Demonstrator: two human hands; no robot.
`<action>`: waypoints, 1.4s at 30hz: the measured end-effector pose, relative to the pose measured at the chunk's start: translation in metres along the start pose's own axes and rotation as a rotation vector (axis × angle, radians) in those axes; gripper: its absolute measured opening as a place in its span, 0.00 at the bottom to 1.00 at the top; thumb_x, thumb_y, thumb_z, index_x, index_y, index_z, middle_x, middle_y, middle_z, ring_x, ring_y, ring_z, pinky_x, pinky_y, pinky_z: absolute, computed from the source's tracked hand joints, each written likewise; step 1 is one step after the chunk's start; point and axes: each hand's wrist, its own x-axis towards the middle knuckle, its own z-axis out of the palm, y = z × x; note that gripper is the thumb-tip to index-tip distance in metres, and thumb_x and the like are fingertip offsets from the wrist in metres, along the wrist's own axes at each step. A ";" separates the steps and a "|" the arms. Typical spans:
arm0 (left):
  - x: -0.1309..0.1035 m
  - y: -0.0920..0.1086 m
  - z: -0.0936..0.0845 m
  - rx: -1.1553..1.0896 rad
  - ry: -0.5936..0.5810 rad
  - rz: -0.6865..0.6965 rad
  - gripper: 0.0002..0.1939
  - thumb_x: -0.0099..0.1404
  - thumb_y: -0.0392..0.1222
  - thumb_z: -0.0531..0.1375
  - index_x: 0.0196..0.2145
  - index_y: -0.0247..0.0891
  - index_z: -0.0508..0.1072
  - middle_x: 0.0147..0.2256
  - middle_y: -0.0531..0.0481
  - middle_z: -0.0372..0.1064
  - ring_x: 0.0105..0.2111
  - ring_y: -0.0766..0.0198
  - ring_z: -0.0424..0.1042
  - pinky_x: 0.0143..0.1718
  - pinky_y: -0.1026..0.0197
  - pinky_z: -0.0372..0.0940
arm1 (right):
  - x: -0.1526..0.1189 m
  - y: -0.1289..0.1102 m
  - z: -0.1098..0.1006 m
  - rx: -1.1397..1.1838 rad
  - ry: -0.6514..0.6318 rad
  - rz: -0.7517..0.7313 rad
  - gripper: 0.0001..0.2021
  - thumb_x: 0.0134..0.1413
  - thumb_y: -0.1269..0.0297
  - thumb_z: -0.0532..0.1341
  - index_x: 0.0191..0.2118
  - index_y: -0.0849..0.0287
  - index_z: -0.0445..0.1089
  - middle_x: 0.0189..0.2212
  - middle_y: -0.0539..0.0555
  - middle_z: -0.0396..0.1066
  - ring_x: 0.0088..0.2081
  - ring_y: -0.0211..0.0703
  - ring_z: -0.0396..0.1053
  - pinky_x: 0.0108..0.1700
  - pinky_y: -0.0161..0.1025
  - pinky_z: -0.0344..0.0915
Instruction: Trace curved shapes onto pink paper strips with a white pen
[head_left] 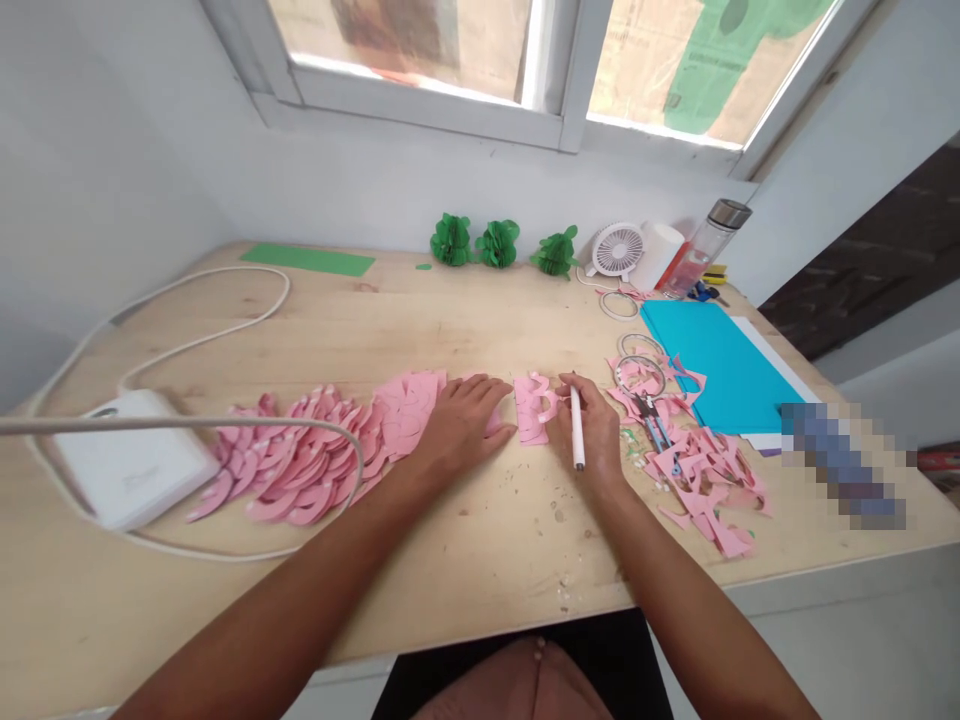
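My left hand (pixel 461 420) lies flat, fingers spread, palm down on pink paper pieces at frame centre, holding nothing. My right hand (pixel 592 425) is just beside it to the right, closed around a white pen (pixel 576 430) that points toward me, fingertips touching a small pink cut piece (pixel 534 408) lying between both hands on the tabletop (pixel 480 540).

Left of centre, a fan of pink petal shapes (pixel 300 460) spreads out, overlapped by a white cable (pixel 225 300) looping from a white box (pixel 127 465) at lower left. Right of my right hand, a heap of pink scraps (pixel 697 470) lies with scissors (pixel 652 420) on it, and wire rings (pixel 637 360) sit just above.

Near tabletop edge runs across the lower frame, close to my forearms; the strip between it and my hands is bare wood with a few crumbs. Upper left half of the tabletop is mostly open too, only a green paper strip (pixel 307 259) near the back wall. Right edge is crowded: blue sheets (pixel 712 365) stacked on white ones, reaching the edge.

Along the back, upper centre: three green paper balls (pixel 496 243), a small white fan (pixel 617 249), a clear bottle (pixel 705 250) with metal lid, tilted, contents pinkish, cannot tell what. A blurred patch covers something at the right edge.
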 end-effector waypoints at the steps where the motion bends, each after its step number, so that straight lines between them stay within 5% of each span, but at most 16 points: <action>1: 0.000 0.001 0.000 0.006 -0.007 0.006 0.20 0.62 0.42 0.55 0.52 0.39 0.66 0.53 0.42 0.68 0.56 0.48 0.62 0.56 0.44 0.56 | 0.000 0.001 0.001 0.013 0.000 0.006 0.15 0.50 0.65 0.58 0.45 0.57 0.71 0.36 0.55 0.75 0.34 0.44 0.73 0.37 0.39 0.69; 10: -0.002 0.014 0.000 0.024 0.038 0.058 0.19 0.63 0.37 0.55 0.52 0.37 0.67 0.53 0.42 0.68 0.54 0.53 0.65 0.55 0.50 0.60 | -0.003 0.005 0.004 -0.018 -0.010 0.000 0.16 0.49 0.67 0.58 0.46 0.57 0.71 0.37 0.54 0.75 0.34 0.44 0.72 0.39 0.40 0.68; 15: -0.001 0.008 -0.007 0.047 0.116 -0.031 0.14 0.64 0.36 0.52 0.47 0.38 0.69 0.47 0.44 0.72 0.48 0.54 0.70 0.50 0.51 0.64 | -0.002 0.008 0.003 -0.014 -0.013 -0.027 0.15 0.49 0.65 0.58 0.44 0.57 0.72 0.37 0.54 0.76 0.36 0.46 0.73 0.41 0.41 0.67; 23: 0.000 0.002 -0.008 0.151 0.000 -0.048 0.10 0.63 0.35 0.52 0.39 0.38 0.72 0.42 0.43 0.74 0.45 0.54 0.70 0.47 0.51 0.64 | -0.001 0.007 0.001 -0.013 -0.007 -0.040 0.15 0.49 0.65 0.58 0.43 0.59 0.72 0.35 0.55 0.76 0.35 0.46 0.74 0.40 0.41 0.68; 42: 0.003 0.025 0.010 0.162 -0.012 0.106 0.16 0.65 0.38 0.53 0.50 0.45 0.69 0.50 0.45 0.68 0.53 0.53 0.64 0.50 0.50 0.60 | -0.001 0.003 0.000 -0.003 0.009 -0.136 0.15 0.49 0.68 0.56 0.44 0.58 0.72 0.37 0.55 0.76 0.36 0.45 0.73 0.40 0.41 0.70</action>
